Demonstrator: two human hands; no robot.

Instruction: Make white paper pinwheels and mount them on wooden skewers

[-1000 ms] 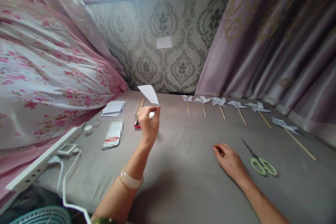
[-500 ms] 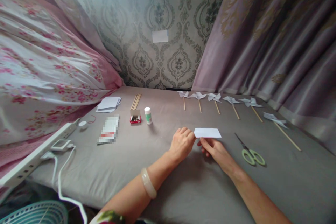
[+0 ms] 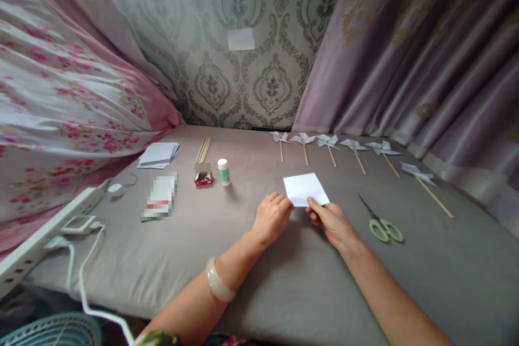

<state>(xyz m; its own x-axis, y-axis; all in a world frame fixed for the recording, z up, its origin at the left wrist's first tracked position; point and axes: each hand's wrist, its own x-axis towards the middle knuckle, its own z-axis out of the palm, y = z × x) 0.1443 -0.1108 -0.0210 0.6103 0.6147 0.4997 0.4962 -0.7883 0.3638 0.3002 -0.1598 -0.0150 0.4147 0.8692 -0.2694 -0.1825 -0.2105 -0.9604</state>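
A white square sheet of paper point(image 3: 305, 188) is held up over the grey cloth, tilted so its face shows. My left hand point(image 3: 273, 218) is closed, pinching its near left corner. At the near right corner, my right hand point(image 3: 330, 221) grips the paper with the thumb on top and fingers beneath. To the right of that hand lie scissors point(image 3: 383, 227) with pale green handles. Paper pinwheels point(image 3: 327, 141) on wooden sticks lie in a row along the back right. Left of my hands a small white-and-green bottle point(image 3: 224, 173) stands upright.
Beside the bottle is an opened red box point(image 3: 203, 177) of small dark items, with wooden sticks point(image 3: 204, 150) behind. A paper stack point(image 3: 157, 155) and a blurred packet point(image 3: 161, 195) lie further left. A white power strip point(image 3: 52, 232) with cables runs along the left edge.
My left hand has brought the paper from the left to my right hand, which now grips it too. The sheet has tilted to show its full square face.
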